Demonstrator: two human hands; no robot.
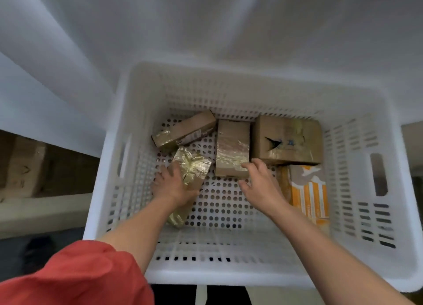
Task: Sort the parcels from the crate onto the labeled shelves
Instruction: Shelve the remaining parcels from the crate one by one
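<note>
A white perforated crate (357, 158) holds several parcels. My left hand (172, 185) lies on a small parcel wrapped in shiny tape (194, 165) near the crate's left side, fingers spread over it. My right hand (258, 181) reaches to the near end of an upright brown box (232, 144) in the middle, fingertips touching its taped edge, fingers apart. A long narrow box (185, 129) lies at the back left. A larger torn box (288, 139) sits at the back right. An orange and white parcel (309, 194) lies along the right side.
A white shelf surface (206, 30) runs behind and above the crate. At the left, a lower shelf opening holds a brown cardboard box (23, 167). My red sleeve (80, 275) fills the bottom left corner.
</note>
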